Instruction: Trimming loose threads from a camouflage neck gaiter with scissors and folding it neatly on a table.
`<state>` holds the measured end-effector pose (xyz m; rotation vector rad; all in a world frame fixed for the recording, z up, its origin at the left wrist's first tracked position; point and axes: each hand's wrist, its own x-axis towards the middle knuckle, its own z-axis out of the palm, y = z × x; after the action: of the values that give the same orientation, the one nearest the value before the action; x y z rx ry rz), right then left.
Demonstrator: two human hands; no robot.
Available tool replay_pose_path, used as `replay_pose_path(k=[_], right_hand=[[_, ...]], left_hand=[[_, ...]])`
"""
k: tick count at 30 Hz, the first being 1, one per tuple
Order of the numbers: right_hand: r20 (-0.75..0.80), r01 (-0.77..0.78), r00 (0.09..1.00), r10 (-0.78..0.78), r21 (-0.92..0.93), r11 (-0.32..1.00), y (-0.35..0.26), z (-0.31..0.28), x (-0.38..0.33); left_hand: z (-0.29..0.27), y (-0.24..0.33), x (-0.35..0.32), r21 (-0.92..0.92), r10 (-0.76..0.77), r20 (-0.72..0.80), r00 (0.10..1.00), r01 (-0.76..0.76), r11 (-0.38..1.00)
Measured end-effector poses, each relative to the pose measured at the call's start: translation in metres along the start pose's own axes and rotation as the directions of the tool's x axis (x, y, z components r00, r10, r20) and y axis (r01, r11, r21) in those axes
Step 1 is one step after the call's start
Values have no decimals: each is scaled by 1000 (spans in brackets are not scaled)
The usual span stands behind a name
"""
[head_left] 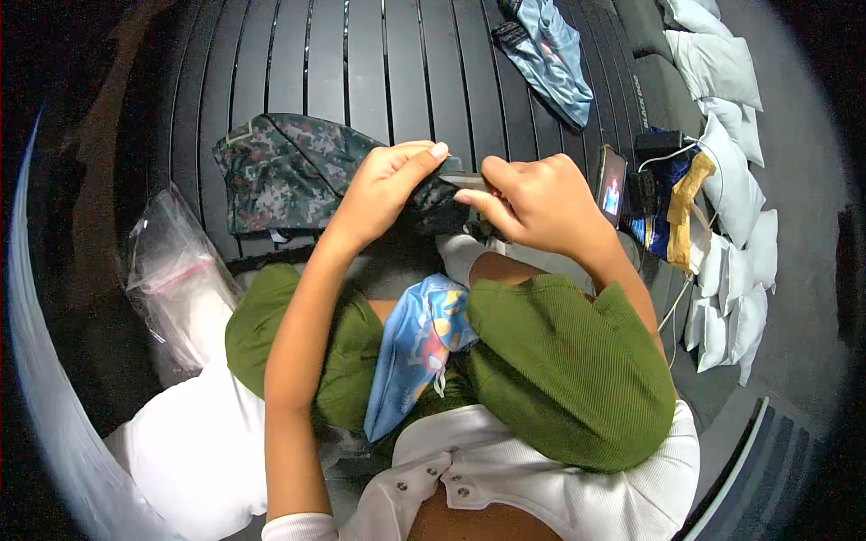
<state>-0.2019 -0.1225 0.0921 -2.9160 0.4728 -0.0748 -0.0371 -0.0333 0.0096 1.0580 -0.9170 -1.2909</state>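
A dark green camouflage garment [289, 171] lies flat on the slatted table, its right end reaching under my hands. My left hand [383, 189] is closed over that end, thumb and forefinger pinched together; what sits between the fingertips is too small to make out. Facing it, my right hand [546, 203] is closed too, thumb against the curled forefinger, with its grip hidden. Dark fabric and a pale strip show between the two hands. Across my lap, between green-clad knees, rests a light blue printed cloth [419, 329] with a white drawstring.
Farther back on the dark slatted table [361, 54] lies a blue garment [555, 63]. To the right stand a phone [611, 185], a black adapter [658, 142] with white cables and a blue-yellow package [681, 212]. White cushion-like packets [722, 68] line the right side. A clear plastic bag [180, 279] sits left.
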Motion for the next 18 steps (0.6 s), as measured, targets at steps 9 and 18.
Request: replay_pose_path(k=[9, 18], right_hand=[[-9, -298, 932, 362, 547, 782, 35, -6, -3], [57, -182, 969, 240, 824, 537, 30, 17, -4]], left_hand=[[-6, 4, -3, 19, -4, -28, 1000, 4, 1000], [-6, 4, 0, 66, 36, 9, 999, -37, 997]])
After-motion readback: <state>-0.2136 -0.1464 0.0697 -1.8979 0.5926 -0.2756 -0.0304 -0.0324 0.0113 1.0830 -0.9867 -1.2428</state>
